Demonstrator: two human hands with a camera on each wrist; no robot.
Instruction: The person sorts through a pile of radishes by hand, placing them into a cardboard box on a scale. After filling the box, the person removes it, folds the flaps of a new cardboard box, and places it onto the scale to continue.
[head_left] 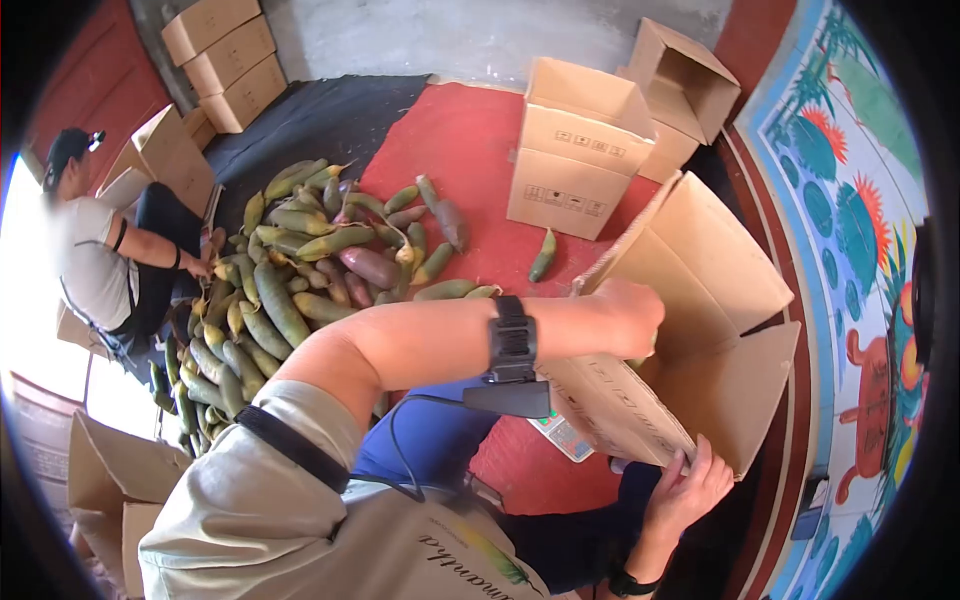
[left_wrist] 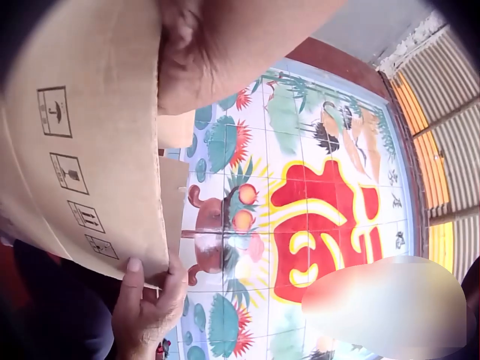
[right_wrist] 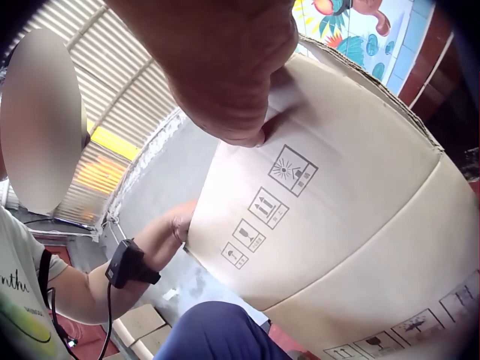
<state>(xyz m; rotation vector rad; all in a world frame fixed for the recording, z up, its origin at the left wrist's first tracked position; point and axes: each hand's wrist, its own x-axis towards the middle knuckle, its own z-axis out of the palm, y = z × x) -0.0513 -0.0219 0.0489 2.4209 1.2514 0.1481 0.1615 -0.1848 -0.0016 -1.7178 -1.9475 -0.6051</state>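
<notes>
An upright-flapped cardboard box [head_left: 600,405] stands tilted before me, its top open toward the wall on the right. My left hand [head_left: 628,318] reaches across and grips the upper edge of its near flap, the fingers curled over the rim. At the flap's lower corner my right hand [head_left: 692,492] pinches the edge, thumb [left_wrist: 133,274] on the printed outer face. That printed face [right_wrist: 330,217] fills much of the right wrist view, with my left hand [right_wrist: 182,222] at its far edge. Beneath the box, a scale [head_left: 565,438] shows partly.
Long green and purplish radish-like vegetables [head_left: 285,305] lie piled on the left, where another person [head_left: 110,240] crouches. One loose vegetable [head_left: 543,256] lies on the red mat [head_left: 450,130]. Another open carton [head_left: 575,160] stands behind; stacked cartons [head_left: 228,70] are at back left. A tiled mural wall [head_left: 850,250] borders the right.
</notes>
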